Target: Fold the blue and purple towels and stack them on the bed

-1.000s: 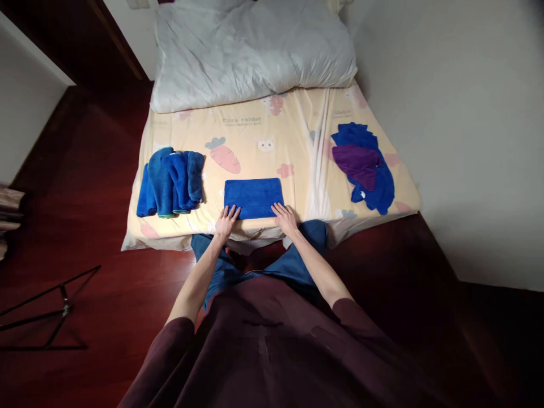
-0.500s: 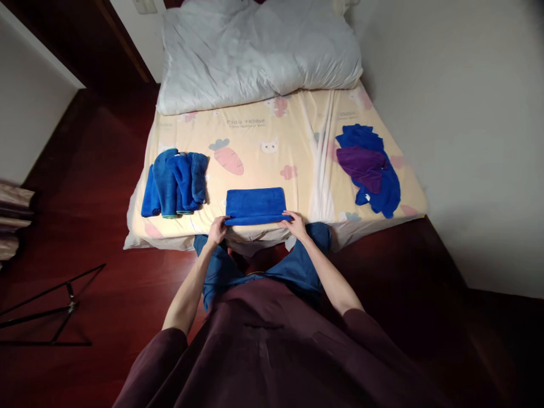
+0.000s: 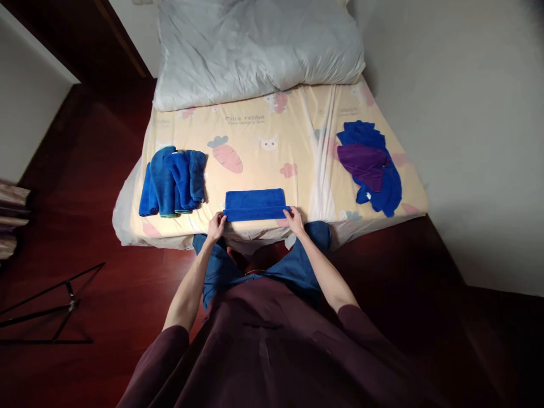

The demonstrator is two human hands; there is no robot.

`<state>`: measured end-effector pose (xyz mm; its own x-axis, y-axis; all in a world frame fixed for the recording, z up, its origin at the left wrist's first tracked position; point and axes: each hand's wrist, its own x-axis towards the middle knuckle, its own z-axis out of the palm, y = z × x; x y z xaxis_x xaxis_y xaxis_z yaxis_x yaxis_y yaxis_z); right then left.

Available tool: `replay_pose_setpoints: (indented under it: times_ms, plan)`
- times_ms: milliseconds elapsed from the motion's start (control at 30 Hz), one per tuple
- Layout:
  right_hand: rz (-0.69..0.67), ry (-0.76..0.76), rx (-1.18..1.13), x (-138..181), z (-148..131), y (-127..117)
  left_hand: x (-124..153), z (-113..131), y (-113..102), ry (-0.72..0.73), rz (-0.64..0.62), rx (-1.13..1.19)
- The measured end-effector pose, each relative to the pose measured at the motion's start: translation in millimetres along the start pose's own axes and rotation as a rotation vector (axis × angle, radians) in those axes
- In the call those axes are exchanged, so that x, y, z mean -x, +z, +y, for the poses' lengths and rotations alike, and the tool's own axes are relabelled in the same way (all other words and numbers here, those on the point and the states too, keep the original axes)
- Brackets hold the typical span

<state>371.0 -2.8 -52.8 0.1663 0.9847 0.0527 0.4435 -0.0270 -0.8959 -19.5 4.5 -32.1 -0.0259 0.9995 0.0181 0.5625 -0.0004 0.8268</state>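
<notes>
A blue towel (image 3: 255, 199) lies flat near the front edge of the bed, its near part doubled over into a band along the front. My left hand (image 3: 217, 225) pinches the left end of that band. At the opposite end, my right hand (image 3: 294, 219) grips the right corner between thumb and fingers. To the left rest several rolled blue towels (image 3: 165, 181), side by side. On the right is a loose heap of blue towels (image 3: 391, 184) with a purple towel (image 3: 363, 164) on top.
The bed (image 3: 263, 170) has a yellow patterned sheet. A thick grey-white quilt (image 3: 259, 54) is bunched across its far end. Black tripod legs (image 3: 70, 306) stand on the dark red floor at the left. A wall (image 3: 459, 141) rises along the right side.
Both hands have moved slightly away from my body, carrying the towel's near edge further over. The folded band now looks wider. The other towels have stayed put.
</notes>
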Motion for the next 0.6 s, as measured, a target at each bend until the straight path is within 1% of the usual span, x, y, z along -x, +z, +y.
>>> replay_pose_setpoints:
  times_ms: [133,333,400,500,600]
  plan:
    - [0.001,0.021,0.024,0.5,-2.9,-0.6,0.3,0.2,2.7,-0.015,0.02,0.002]
    - [0.028,0.043,0.088,0.2,-8.3,2.0,4.6,0.6,7.4,-0.002,0.079,0.011]
    - [0.064,0.012,0.124,-0.7,-10.2,3.7,5.0,0.8,8.7,-0.002,0.092,0.001]
    - [0.134,-0.092,0.166,-1.1,-15.1,4.2,4.3,2.5,9.5,-0.004,0.109,-0.042]
    - [0.163,-0.178,0.208,3.7,-22.3,0.4,8.4,7.8,8.1,0.058,0.181,-0.167]
